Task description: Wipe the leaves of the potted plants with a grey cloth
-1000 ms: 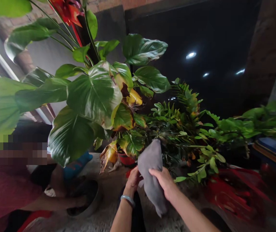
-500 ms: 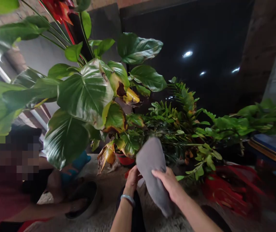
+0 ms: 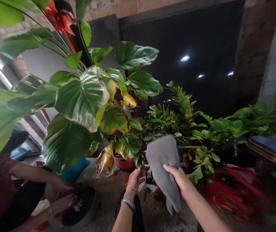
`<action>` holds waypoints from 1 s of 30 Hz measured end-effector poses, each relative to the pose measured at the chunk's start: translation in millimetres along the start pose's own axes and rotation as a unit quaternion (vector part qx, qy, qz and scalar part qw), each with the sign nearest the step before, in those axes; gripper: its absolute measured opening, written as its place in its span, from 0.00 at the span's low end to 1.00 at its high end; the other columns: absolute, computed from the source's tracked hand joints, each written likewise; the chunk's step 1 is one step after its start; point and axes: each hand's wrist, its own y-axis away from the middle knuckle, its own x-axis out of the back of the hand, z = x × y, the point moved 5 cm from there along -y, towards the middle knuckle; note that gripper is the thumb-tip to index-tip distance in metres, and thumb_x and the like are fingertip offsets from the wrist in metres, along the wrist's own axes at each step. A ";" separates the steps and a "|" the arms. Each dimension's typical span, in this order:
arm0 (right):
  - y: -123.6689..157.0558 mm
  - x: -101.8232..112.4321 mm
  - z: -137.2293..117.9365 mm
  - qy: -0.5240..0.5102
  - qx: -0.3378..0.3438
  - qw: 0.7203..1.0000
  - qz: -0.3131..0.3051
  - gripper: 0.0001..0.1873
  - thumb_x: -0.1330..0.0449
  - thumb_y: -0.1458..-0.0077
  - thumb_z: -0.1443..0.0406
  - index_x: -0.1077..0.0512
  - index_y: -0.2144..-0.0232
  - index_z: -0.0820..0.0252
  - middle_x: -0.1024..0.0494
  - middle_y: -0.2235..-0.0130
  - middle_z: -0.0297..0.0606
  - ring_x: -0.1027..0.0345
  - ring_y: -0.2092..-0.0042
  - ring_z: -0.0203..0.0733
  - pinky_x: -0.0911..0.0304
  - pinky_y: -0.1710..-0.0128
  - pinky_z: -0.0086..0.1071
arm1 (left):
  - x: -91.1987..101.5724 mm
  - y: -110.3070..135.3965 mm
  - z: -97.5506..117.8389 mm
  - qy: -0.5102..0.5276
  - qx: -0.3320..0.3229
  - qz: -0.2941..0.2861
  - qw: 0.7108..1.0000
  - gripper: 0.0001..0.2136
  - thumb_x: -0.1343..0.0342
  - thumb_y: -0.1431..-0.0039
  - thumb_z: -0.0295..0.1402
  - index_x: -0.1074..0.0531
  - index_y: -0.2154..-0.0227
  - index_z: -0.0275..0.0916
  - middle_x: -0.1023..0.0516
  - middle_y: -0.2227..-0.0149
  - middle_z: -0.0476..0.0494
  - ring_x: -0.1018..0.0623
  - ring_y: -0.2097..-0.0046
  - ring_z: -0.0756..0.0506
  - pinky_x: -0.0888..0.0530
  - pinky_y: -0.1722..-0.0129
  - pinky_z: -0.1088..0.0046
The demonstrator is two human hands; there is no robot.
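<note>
My right hand grips a grey cloth, held up against the small-leaved green plant in front of me. My left hand, with a pale bracelet at the wrist, reaches under the foliage beside the cloth, fingers curled near a leaf; what it touches is partly hidden. A big plant with broad glossy leaves, some yellow and brown at the edges, rises on the left.
Another person sits at the left, both hands at a dark round pot on the floor. A red pot stands under the leaves. Red plastic items lie at the right. A dark wall panel stands behind.
My right hand and the cloth have shifted right and slightly up onto the small-leaved plant. My left hand let go of the cloth. The view tilted down a little.
</note>
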 end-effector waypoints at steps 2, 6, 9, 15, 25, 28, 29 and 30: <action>15.3 15.2 33.2 0.048 -0.064 0.997 0.016 0.17 0.29 0.67 0.58 0.23 0.72 0.61 0.18 0.75 0.41 0.22 0.68 0.53 0.29 0.68 0.39 | 1.4 -0.5 0.2 0.003 -0.008 -0.002 1.000 0.21 0.28 0.69 0.44 0.25 0.74 0.36 0.19 0.70 0.41 0.25 0.70 0.46 0.32 0.68 0.69; 45.1 38.8 29.0 0.077 -0.079 0.993 0.032 0.20 0.29 0.66 0.58 0.22 0.68 0.61 0.17 0.71 0.43 0.22 0.66 0.55 0.28 0.67 0.40 | 1.1 0.1 0.3 0.010 -0.017 -0.011 1.000 0.20 0.28 0.67 0.44 0.25 0.75 0.36 0.19 0.70 0.41 0.24 0.69 0.45 0.31 0.67 0.68; 33.5 34.9 -32.3 0.019 0.004 0.998 0.055 0.23 0.28 0.67 0.61 0.22 0.65 0.63 0.16 0.67 0.44 0.22 0.63 0.55 0.28 0.63 0.39 | -4.2 2.5 -0.7 0.027 -0.007 -0.019 0.999 0.19 0.28 0.67 0.42 0.24 0.74 0.36 0.18 0.69 0.40 0.24 0.69 0.46 0.30 0.67 0.70; -6.9 21.5 -51.9 -0.175 -0.046 0.979 0.090 0.07 0.36 0.58 0.69 0.25 0.70 0.59 0.18 0.76 0.38 0.20 0.64 0.52 0.25 0.61 0.41 | -12.3 10.0 -3.9 0.011 0.018 -0.023 1.000 0.20 0.27 0.66 0.40 0.21 0.68 0.36 0.19 0.66 0.40 0.24 0.69 0.47 0.31 0.70 0.72; 46.8 46.4 -42.7 -0.172 -0.107 0.978 0.056 0.19 0.31 0.59 0.62 0.23 0.63 0.63 0.16 0.72 0.43 0.20 0.63 0.56 0.23 0.63 0.40 | -27.0 24.7 -17.1 0.082 -0.018 -0.030 0.996 0.21 0.28 0.66 0.44 0.21 0.68 0.39 0.21 0.52 0.38 0.23 0.65 0.46 0.28 0.66 0.70; 19.7 36.5 -77.9 -0.215 -0.020 0.973 0.085 0.16 0.35 0.56 0.65 0.24 0.61 0.58 0.16 0.71 0.38 0.19 0.63 0.54 0.23 0.62 0.42 | -44.7 28.7 -11.2 0.093 -0.021 -0.044 0.994 0.19 0.29 0.65 0.43 0.21 0.70 0.39 0.20 0.56 0.40 0.22 0.61 0.43 0.28 0.64 0.69; 12.3 32.6 -75.9 -0.223 -0.028 0.970 0.089 0.15 0.36 0.56 0.66 0.25 0.62 0.58 0.16 0.71 0.38 0.19 0.63 0.53 0.23 0.62 0.42 | -50.4 29.8 -8.3 0.081 -0.020 -0.051 0.995 0.19 0.29 0.65 0.43 0.21 0.69 0.39 0.20 0.57 0.40 0.23 0.61 0.42 0.28 0.64 0.69; 7.6 29.4 -66.5 -0.225 -0.051 0.969 0.091 0.13 0.37 0.55 0.67 0.24 0.63 0.59 0.16 0.72 0.38 0.19 0.63 0.54 0.23 0.61 0.43 | -55.7 30.8 -5.7 0.064 -0.018 -0.060 0.996 0.20 0.29 0.65 0.42 0.20 0.67 0.39 0.20 0.58 0.40 0.23 0.61 0.42 0.29 0.64 0.69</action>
